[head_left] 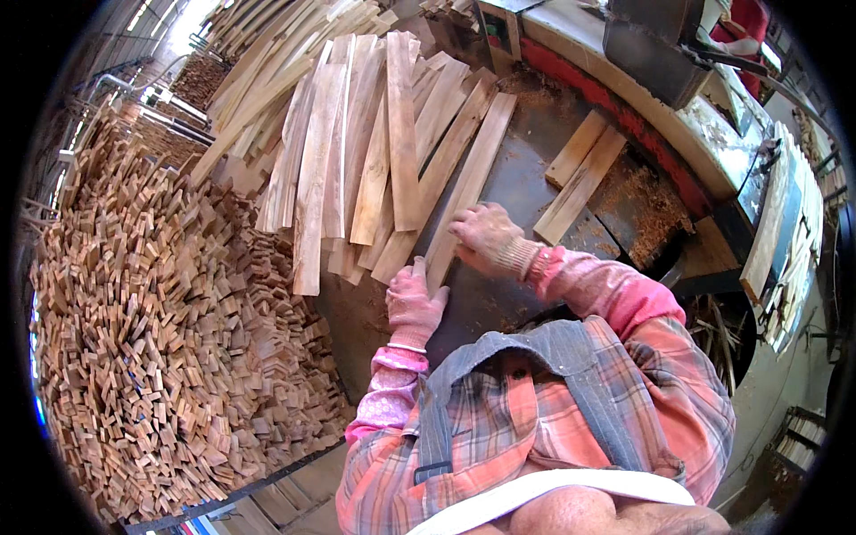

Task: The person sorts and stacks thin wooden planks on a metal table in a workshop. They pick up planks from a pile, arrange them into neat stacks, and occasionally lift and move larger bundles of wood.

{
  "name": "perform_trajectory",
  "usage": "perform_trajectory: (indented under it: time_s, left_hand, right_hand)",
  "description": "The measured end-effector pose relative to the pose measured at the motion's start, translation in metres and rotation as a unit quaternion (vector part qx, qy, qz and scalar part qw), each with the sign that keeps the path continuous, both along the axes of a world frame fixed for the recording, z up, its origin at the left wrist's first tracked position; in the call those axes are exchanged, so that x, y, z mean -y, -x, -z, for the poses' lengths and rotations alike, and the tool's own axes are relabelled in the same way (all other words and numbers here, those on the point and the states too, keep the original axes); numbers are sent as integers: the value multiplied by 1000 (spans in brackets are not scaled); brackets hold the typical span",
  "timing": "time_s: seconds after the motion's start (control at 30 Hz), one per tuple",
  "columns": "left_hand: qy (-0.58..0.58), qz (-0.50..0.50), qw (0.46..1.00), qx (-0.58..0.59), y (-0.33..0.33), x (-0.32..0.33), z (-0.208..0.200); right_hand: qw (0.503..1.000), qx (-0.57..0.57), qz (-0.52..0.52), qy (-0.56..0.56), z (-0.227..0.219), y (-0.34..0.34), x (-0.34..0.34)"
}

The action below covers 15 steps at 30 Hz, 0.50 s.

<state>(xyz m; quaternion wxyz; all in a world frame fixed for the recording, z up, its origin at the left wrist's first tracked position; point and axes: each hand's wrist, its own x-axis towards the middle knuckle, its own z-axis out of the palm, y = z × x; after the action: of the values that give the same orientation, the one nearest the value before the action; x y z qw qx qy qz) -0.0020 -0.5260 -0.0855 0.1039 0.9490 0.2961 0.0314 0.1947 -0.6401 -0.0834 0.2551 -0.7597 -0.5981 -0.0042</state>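
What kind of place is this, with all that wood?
Probably a woodworking shop or a sawmill. Many long boards lie in a loose heap, a huge stack of small cut wood pieces rises at the left, and sawdust is scattered at the right.

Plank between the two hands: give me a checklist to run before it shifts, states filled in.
1. Left hand at the plank's near end: ok.
2. Right hand at its right edge: ok.
3. Firm grip: cannot tell; fingers partly hidden.
4. Short boards apart from the plank: ok, off to its right.
5. Dark tabletop free of sawdust: not ok, heaped at right.
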Motion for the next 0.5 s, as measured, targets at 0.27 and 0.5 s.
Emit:
perform_trajectory:
  time_s: [0.27,0.5]
  left_hand:
    - [16,132,986,102,20,-1,12]
    - [-90,34,979,180,-53,-38,-30]
  right_hand:
    - [997,32,19,71,25,-25,-34]
    - [983,47,159,79,34,-106,35]
